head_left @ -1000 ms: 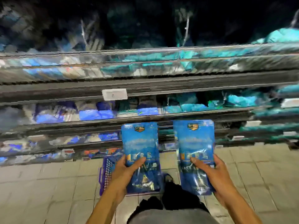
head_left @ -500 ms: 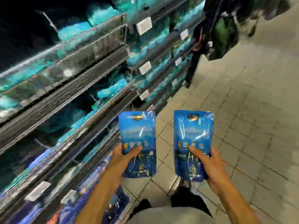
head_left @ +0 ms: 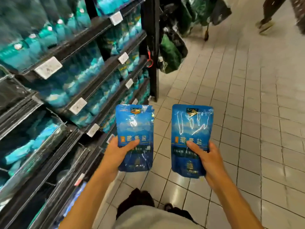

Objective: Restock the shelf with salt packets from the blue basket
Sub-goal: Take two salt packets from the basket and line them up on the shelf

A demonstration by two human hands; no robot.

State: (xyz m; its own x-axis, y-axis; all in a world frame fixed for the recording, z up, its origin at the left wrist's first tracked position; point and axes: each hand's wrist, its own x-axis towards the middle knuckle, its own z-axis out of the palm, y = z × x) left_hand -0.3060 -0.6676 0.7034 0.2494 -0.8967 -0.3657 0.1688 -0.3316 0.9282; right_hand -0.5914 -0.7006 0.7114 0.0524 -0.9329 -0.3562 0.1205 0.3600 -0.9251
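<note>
A: How many packets are in hand?

B: Two. The left hand (head_left: 118, 150) grips one blue salt packet (head_left: 135, 129) by its lower half, thumb pressed across the front and fingers curled behind. The right hand (head_left: 208, 160) grips a second salt packet (head_left: 191, 129) the same way, thumb on the printed band.

A: Where do they sit against the hands?

B: Each stands upright above its hand, top edge far from the body, bottom edge level with the palm. The two are side by side with a gap of floor showing between them, not touching.

A: What are they like?

B: Flat glossy plastic pouches, rectangular with rounded corners, crinkled enough to catch white glare (the right one more so). Each carries a small gold emblem near the top and pale characters across the middle.

A: And beyond?

B: To the left, a dark shelf unit (head_left: 92, 86) with at least four tiers, packed with blurred teal and blue bags; seven or so white price tags (head_left: 47, 67) are clipped along the shelf edges. Green bags (head_left: 171, 52) hang at its far end. The tiled floor (head_left: 247, 113) is pale, square and shiny. Far right, another person's legs (head_left: 269, 15) show.
</note>
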